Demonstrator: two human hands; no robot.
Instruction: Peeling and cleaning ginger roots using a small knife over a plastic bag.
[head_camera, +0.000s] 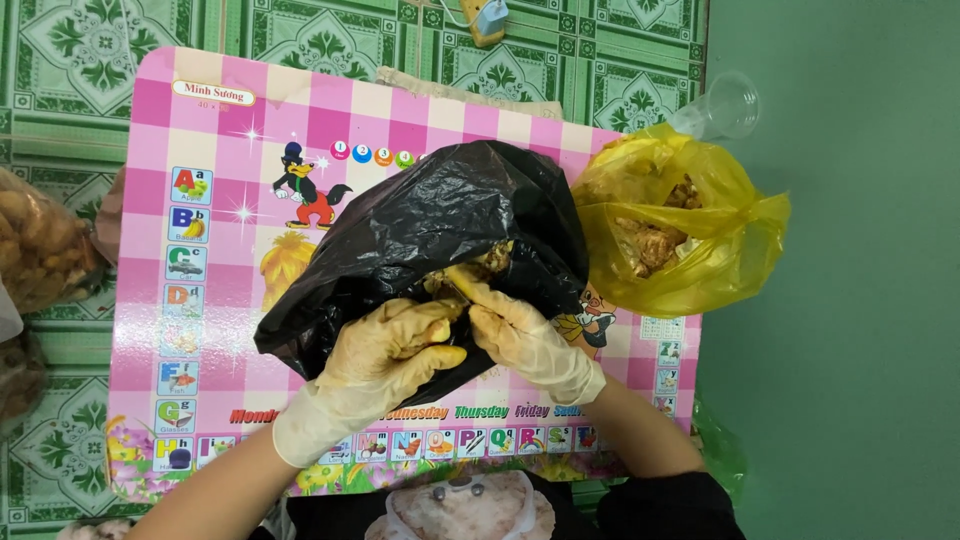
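Observation:
Both my hands wear thin cream-coloured gloves and work at the mouth of a crumpled black plastic bag (430, 225) lying on a pink checked children's table (215, 290). My left hand (385, 350) is curled around a brownish-yellow piece at the bag's opening. Fingers of my right hand (520, 335) pinch the same knobbly yellow-brown lump (468, 280), which pokes out of the bag. More brown pieces show inside the bag's opening, the rest hidden by the plastic.
A yellow plastic bag (690, 235) with brown lumps sits at the table's right edge, a clear plastic cup (725, 105) behind it. Clear bags of brown pieces (40, 245) lie on the green patterned floor at left. A green wall (860, 300) rises on the right.

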